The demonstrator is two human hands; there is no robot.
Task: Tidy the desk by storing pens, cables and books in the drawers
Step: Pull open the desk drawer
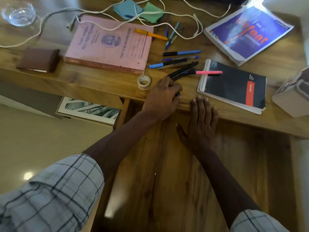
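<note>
Left hand (163, 97) at the front edge of the desk (93, 84), fingers curled round a bundle of dark pens (182, 71) — tips fanning out toward 1 o'clock. Right hand (200, 126) just beside it at 4 o'clock, fingers straight, flat on the edge, holding nothing. Loose pens (181, 52) at 12, pink record book (108, 42) at 10, spiral notebook (234, 84) at 3 — white cable (199, 26) looping beyond.

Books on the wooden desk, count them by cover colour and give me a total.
Pink: 1, the hardback record book
Brown: 1, the small closed notebook
Blue: 1, the thick softcover book
Black: 1, the spiral-bound notepad
Total: 4
</note>
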